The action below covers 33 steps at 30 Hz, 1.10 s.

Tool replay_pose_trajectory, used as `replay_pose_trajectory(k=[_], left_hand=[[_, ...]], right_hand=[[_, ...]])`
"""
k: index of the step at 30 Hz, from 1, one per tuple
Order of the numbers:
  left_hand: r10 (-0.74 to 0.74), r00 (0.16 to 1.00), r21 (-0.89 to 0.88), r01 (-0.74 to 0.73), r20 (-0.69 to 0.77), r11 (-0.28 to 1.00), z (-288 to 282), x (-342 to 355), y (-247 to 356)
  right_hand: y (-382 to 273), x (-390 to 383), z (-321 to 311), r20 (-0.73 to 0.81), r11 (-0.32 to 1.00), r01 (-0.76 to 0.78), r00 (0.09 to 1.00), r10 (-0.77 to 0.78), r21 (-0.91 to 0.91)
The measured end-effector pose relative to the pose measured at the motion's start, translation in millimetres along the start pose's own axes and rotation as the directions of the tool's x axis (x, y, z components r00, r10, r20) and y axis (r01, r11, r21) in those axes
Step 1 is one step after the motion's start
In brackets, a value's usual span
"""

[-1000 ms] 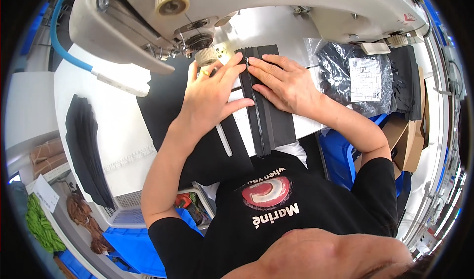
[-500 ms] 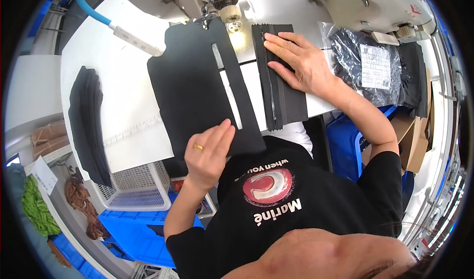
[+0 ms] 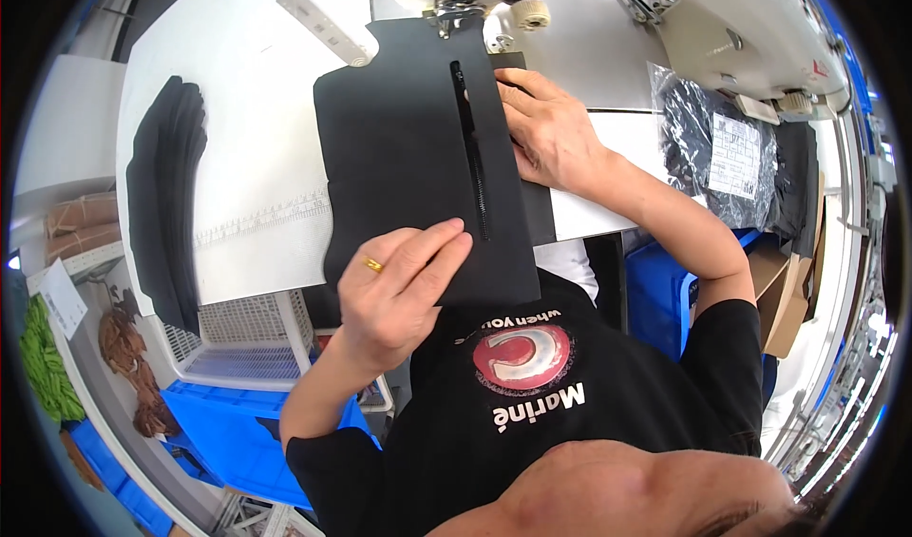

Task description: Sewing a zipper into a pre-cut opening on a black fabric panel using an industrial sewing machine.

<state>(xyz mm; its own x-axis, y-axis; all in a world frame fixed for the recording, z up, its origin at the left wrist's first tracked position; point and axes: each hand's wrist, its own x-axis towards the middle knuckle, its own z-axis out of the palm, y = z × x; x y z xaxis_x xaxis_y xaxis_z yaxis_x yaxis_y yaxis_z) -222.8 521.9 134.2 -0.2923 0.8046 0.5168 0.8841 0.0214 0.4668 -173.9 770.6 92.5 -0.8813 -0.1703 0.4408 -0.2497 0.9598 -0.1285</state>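
A black fabric panel (image 3: 394,143) with a long narrow slot lies on the white sewing table, its far end beneath the sewing machine head (image 3: 461,5). Black zipper teeth (image 3: 481,195) show through the slot. They belong to a black zippered strip (image 3: 540,216) lying mostly under the panel's right side. My left hand (image 3: 394,285), a ring on one finger, grips the panel's near part, fingertips beside the slot's lower end; its thumb is not clear. Against the panel's right edge, my right hand (image 3: 551,128) holds the strip with bent fingers, their tips partly hidden by the panel.
A stack of black fabric pieces (image 3: 163,204) lies at the table's left. At the right sits a clear plastic bag (image 3: 689,147) of dark material with a white label. A white basket (image 3: 237,361) and blue bins (image 3: 218,432) stand below the table edge.
The zippered strip has gone from beside the panel to beneath it, so its teeth now fill the slot. My right hand has shifted left against the panel, which sits farther right in view.
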Motion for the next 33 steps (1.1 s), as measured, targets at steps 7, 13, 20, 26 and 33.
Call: replay_pose_trajectory(k=[7, 13, 20, 26, 33], left_hand=[[-0.080, 0.996, -0.025, 0.079, -0.025, 0.997, 38.5, -24.8, 3.5], [-0.092, 0.996, -0.009, 0.092, -0.017, 0.996, 41.5, -26.1, 5.0], [-0.109, 0.994, 0.007, 0.109, -0.029, 0.994, 46.6, -30.3, 3.6], [-0.112, 0.994, 0.016, 0.112, -0.013, 0.994, 47.7, -35.6, 5.6], [-0.107, 0.994, 0.036, 0.107, 0.002, 0.994, 45.7, -34.8, 6.1]], right_hand=[[2.6, -2.7, 2.4, 0.028, 1.000, -0.027, 0.999, 0.026, 0.015], [2.3, -1.3, 0.7, 0.064, 0.999, -0.028, 0.998, 0.026, 0.029], [7.8, 0.6, 2.2, 0.008, 1.000, 0.012, 1.000, -0.012, -0.016], [8.9, 0.2, 3.8, 0.006, 0.999, 0.031, 0.999, -0.031, -0.012], [10.6, -1.2, 3.7, 0.005, 1.000, 0.031, 1.000, -0.031, -0.006]])
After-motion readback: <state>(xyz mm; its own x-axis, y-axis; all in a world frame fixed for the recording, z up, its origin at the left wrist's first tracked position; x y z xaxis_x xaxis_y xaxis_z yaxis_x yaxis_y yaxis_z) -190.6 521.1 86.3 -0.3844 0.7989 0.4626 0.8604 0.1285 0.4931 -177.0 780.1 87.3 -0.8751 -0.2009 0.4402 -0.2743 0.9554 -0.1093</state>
